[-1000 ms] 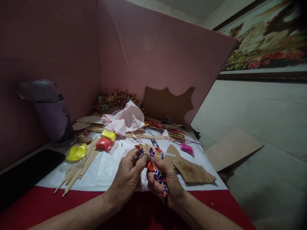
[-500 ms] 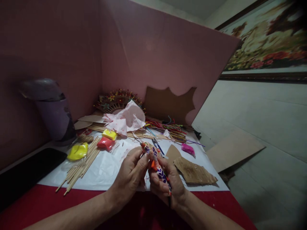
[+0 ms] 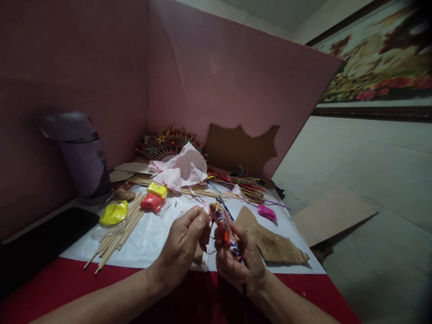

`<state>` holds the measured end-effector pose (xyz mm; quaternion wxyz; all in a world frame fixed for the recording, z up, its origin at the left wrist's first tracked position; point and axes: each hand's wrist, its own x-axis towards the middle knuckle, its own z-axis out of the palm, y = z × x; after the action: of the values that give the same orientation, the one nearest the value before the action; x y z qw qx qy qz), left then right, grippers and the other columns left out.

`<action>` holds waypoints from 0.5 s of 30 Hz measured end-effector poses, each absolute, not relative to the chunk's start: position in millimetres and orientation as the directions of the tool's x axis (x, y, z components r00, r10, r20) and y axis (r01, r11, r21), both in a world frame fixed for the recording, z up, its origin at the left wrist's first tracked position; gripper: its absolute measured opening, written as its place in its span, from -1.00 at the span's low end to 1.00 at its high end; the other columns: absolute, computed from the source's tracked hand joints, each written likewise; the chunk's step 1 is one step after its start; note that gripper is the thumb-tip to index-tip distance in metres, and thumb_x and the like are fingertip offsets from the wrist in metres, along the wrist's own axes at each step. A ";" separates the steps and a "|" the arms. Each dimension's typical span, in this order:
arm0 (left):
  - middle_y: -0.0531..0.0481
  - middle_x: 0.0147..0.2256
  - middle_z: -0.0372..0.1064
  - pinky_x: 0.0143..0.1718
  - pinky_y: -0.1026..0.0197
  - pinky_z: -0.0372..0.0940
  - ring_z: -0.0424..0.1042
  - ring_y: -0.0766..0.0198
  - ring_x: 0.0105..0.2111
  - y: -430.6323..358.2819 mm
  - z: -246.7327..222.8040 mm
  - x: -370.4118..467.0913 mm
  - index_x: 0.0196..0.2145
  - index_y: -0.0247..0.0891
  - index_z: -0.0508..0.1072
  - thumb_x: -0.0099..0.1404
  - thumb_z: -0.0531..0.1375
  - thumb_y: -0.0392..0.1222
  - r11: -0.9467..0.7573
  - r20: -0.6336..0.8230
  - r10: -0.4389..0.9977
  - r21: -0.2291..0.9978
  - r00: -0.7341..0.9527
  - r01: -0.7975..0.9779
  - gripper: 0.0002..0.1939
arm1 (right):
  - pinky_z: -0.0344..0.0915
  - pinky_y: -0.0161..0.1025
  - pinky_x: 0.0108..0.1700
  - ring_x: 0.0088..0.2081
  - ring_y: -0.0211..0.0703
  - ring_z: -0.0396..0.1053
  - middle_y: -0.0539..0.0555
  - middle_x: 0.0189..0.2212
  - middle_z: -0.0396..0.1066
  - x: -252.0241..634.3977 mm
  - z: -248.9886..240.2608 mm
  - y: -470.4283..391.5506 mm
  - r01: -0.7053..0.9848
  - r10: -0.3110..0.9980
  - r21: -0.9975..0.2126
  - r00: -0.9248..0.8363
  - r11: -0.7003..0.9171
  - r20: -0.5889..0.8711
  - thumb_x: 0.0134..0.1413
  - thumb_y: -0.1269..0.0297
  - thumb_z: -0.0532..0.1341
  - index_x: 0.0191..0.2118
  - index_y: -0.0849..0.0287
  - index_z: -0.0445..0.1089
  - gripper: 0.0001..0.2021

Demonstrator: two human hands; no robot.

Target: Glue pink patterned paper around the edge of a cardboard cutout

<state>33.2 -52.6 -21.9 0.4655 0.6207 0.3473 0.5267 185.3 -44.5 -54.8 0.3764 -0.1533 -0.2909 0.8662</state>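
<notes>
In the middle of the head view, my right hand [image 3: 241, 258] is wrapped round a slim, patterned orange, white and purple tool [image 3: 227, 231], which may be a glue gun. Its tip points up and away from me. Close to the tip on the left, my left hand [image 3: 184, 243] is closed in a pinch; a small piece of pinkish paper seems to be between its fingers, though they mostly hide it. Behind the hands lie dark blue scissors or pliers [image 3: 225, 208]. Curved brown bark [image 3: 278, 245] rests right of my right hand.
On the left are wooden sticks [image 3: 126, 231], yellow clay [image 3: 114, 213], red clay [image 3: 152, 202], a black phone-like slab [image 3: 54, 231] and a purple cup [image 3: 86, 168]. Pink clay [image 3: 267, 213] is at right. Patterned tissue [image 3: 182, 166] and coloured pipe cleaners [image 3: 236, 180] lie behind.
My left hand has drawn back a little from the patterned tool's tip, leaving a gap between the hands. The tool has tilted more upright in my right hand. The view has shifted slightly.
</notes>
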 end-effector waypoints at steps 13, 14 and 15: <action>0.10 -0.59 0.26 -0.62 0.32 0.25 0.30 0.40 -0.65 -36.7 -5.1 15.4 -0.44 -0.28 0.26 0.32 0.02 0.00 -0.179 0.223 0.818 0.975 0.529 -0.134 -0.69 | -0.07 -0.51 -0.88 -0.92 -0.50 -0.17 0.01 -0.77 0.40 192.3 -64.2 -36.2 -0.542 0.620 -0.538 -0.783 -0.646 0.046 0.15 0.02 0.04 -0.41 0.34 0.43 -0.56; 0.10 -0.58 0.26 -0.61 0.32 0.25 0.30 0.40 -0.64 -36.6 -4.2 14.9 -0.45 -0.28 0.25 0.33 0.01 0.00 -0.211 0.240 0.814 0.971 0.529 -0.116 -0.68 | -0.09 -0.52 -0.89 -0.92 -0.50 -0.17 0.01 -0.76 0.40 192.7 -64.4 -35.7 -0.537 0.603 -0.533 -0.795 -0.654 0.062 0.15 0.02 0.03 -0.41 0.33 0.43 -0.55; 0.09 -0.58 0.26 -0.60 0.32 0.25 0.30 0.40 -0.63 -36.6 -4.1 14.7 -0.46 -0.27 0.24 0.34 -0.01 -0.01 -0.245 0.259 0.809 0.965 0.527 -0.098 -0.68 | -0.10 -0.52 -0.89 -0.92 -0.50 -0.17 0.00 -0.76 0.40 193.1 -64.7 -35.3 -0.530 0.584 -0.528 -0.808 -0.663 0.077 0.16 0.01 0.02 -0.39 0.32 0.42 -0.55</action>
<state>14.7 -36.6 -4.1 0.5552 0.6748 0.2636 0.4086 193.1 -35.3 -64.7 0.3060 -0.0494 -0.2733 0.9106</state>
